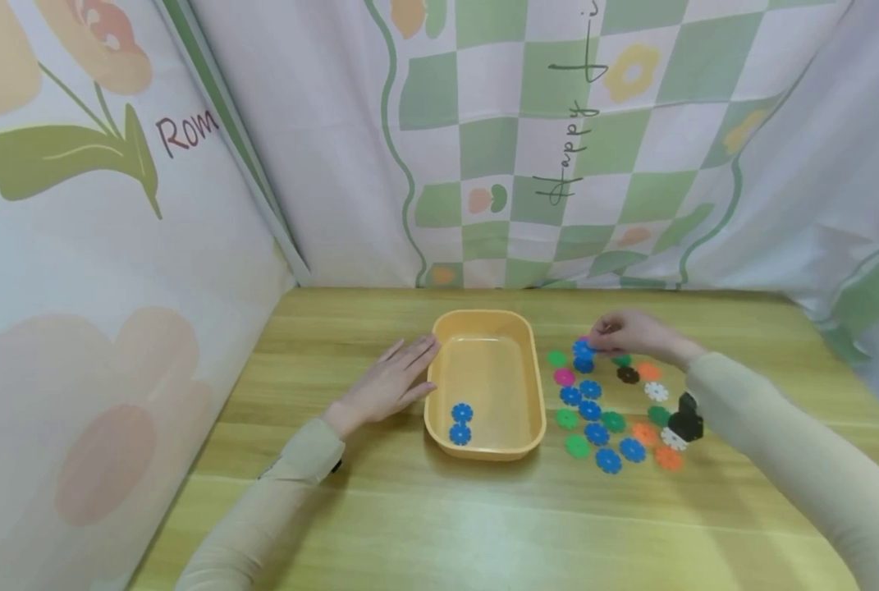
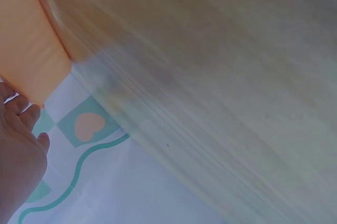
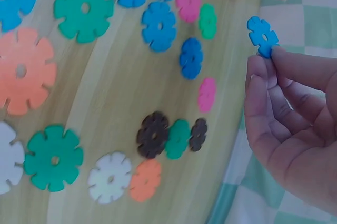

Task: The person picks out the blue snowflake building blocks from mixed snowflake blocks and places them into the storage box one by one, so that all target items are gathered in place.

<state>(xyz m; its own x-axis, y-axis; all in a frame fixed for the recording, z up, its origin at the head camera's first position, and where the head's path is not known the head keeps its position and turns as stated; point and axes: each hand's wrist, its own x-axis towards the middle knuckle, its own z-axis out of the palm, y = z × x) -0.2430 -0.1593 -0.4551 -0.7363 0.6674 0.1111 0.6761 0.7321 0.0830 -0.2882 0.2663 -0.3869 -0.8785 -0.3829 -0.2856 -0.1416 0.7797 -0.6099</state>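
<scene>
- Blue disc (image 3: pixel 259 35) is being pinched at its edge by right hand (image 3: pixel 297 140) — raised at the fingertips, most of it projecting.
- Loose discs (image 1: pixel 614 422) are being left around and nearer the body than right hand; tray (image 1: pixel 538 394) is being kept to its left.
- Left hand (image 1: pixel 383 387) is being rested against tray's near side, fingers extended — nothing being grasped.
- Disc is being judged light, stiff, thin plastic; probably slightly slippery, hardly fragile.
- Notched rim is being favoured for holding, faces pinched lightly.
</scene>
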